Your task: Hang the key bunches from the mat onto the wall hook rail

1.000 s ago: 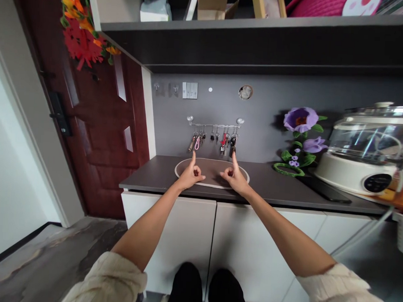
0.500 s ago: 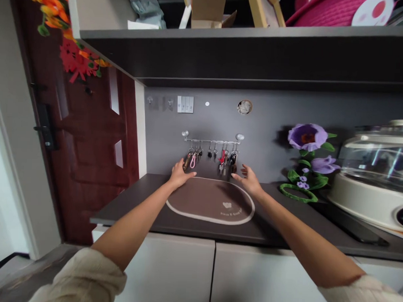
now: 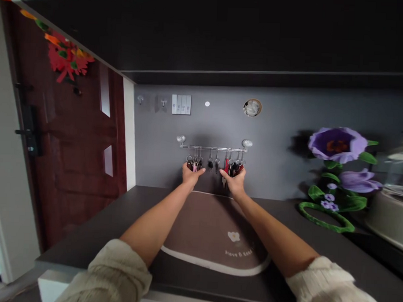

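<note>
Apparently the left hand (image 3: 191,174) and right hand (image 3: 234,180) curl narrowly around key bunches (image 3: 195,164) near the steel rail's (image 3: 213,148) ends.

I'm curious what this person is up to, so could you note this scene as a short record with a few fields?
Left hand: at the left bunch of keys; grip unclear
Right hand: at the right bunch of keys; grip unclear
Keys hang from: metal rail on the grey wall
Below hands: brown mat on dark countertop
Nearby: purple artificial flower

Dark red door (image 3: 73,133) beside grey wall (image 3: 275,114)
</note>
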`<control>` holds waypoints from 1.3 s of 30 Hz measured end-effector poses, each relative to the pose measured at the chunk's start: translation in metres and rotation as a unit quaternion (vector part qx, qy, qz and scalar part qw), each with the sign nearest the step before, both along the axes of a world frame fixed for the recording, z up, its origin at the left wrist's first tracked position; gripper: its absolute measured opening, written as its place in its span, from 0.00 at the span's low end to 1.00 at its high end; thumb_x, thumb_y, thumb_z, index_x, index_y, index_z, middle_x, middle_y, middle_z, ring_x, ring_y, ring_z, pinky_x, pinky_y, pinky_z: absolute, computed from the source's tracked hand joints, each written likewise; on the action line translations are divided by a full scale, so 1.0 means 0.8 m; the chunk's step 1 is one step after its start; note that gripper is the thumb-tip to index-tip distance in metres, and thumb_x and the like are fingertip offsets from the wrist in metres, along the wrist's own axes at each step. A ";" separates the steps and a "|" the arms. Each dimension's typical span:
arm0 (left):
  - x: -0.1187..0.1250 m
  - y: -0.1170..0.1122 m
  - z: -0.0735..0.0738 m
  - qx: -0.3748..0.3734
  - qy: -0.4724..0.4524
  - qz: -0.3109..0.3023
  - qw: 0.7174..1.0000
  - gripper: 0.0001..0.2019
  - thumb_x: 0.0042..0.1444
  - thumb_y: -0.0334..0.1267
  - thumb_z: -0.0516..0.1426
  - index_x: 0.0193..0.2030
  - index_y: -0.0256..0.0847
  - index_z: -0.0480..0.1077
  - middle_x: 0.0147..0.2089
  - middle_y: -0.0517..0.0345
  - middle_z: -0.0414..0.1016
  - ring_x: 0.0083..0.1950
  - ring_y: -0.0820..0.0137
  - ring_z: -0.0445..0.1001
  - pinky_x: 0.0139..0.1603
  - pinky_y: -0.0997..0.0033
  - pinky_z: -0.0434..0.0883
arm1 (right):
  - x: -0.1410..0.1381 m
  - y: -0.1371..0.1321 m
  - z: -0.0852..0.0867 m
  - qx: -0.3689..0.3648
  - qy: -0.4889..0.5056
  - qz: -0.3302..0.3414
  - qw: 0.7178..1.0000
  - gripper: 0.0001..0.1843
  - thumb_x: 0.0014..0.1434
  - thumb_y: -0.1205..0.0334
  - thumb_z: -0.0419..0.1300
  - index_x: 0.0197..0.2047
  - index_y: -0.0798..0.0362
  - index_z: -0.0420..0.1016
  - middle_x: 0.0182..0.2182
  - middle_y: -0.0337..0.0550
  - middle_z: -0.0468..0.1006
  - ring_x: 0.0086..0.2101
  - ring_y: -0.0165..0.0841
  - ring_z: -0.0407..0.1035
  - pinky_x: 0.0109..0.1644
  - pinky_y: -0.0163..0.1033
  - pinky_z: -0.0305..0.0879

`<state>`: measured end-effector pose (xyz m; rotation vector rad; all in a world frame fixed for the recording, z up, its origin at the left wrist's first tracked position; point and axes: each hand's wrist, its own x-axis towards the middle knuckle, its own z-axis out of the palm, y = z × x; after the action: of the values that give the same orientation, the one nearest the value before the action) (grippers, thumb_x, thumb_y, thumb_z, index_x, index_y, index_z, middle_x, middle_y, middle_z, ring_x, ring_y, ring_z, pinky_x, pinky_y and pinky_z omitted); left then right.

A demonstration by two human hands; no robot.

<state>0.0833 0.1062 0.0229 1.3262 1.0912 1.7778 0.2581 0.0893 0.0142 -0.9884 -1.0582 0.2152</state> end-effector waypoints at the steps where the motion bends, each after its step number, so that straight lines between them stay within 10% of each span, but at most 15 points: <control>1: 0.009 -0.002 0.002 -0.003 -0.028 0.007 1.000 0.34 0.32 0.40 0.66 0.46 0.40 0.55 0.45 0.53 0.67 0.43 0.71 0.69 0.42 0.71 0.66 | -0.008 0.003 -0.001 0.010 0.007 -0.001 1.000 0.54 0.32 0.48 0.66 0.57 0.57 0.45 0.52 0.55 0.61 0.50 0.38 0.60 0.55 0.43 0.54; 9: 0.049 -0.010 0.024 -0.064 -0.181 -0.039 0.981 0.26 0.40 0.39 0.63 0.39 0.43 0.50 0.32 0.62 0.68 0.24 0.78 0.69 0.21 0.80 0.63 | -0.046 0.012 0.003 0.022 0.061 -0.038 0.997 0.52 0.40 0.46 0.61 0.59 0.55 0.35 0.54 0.56 0.59 0.50 0.36 0.61 0.54 0.42 0.57; 13: 0.036 -0.019 0.029 -0.095 -0.148 -0.053 0.983 0.19 0.47 0.43 0.58 0.38 0.43 0.51 0.24 0.68 0.66 0.14 0.83 0.60 0.16 0.84 0.57 | -0.039 0.003 0.012 -0.031 0.104 0.017 0.994 0.40 0.45 0.50 0.58 0.56 0.52 0.42 0.44 0.50 0.69 0.35 0.33 0.69 0.38 0.39 0.67; 19: 0.011 -0.035 0.040 -0.038 -0.114 -0.042 0.992 0.15 0.49 0.42 0.56 0.36 0.43 0.51 0.25 0.68 0.66 0.15 0.84 0.59 0.16 0.85 0.55 | -0.026 -0.028 0.037 -0.050 0.156 0.059 0.985 0.31 0.48 0.51 0.55 0.52 0.48 0.46 0.28 0.38 0.69 0.18 0.25 0.60 0.20 0.32 0.61; 32: 0.011 -0.056 0.113 0.022 0.019 -0.074 0.997 0.14 0.50 0.38 0.55 0.39 0.41 0.53 0.25 0.66 0.65 0.17 0.83 0.62 0.18 0.83 0.57 | -0.032 -0.002 0.056 -0.017 0.090 -0.030 0.995 0.22 0.54 0.51 0.49 0.49 0.53 0.55 0.27 0.42 0.72 0.24 0.29 0.67 0.27 0.34 0.65; 39: -0.003 -0.068 0.094 -0.049 0.108 -0.132 0.984 0.14 0.49 0.41 0.56 0.38 0.42 0.54 0.23 0.68 0.64 0.16 0.84 0.59 0.18 0.84 0.56 | -0.035 -0.016 0.076 -0.024 0.209 -0.089 0.974 0.17 0.49 0.55 0.55 0.41 0.55 0.61 0.28 0.42 0.73 0.18 0.26 0.64 0.22 0.32 0.62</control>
<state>0.0813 0.0516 0.0983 1.5505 1.0466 1.3964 0.2298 0.0763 0.0748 -1.0195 -0.5803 0.2882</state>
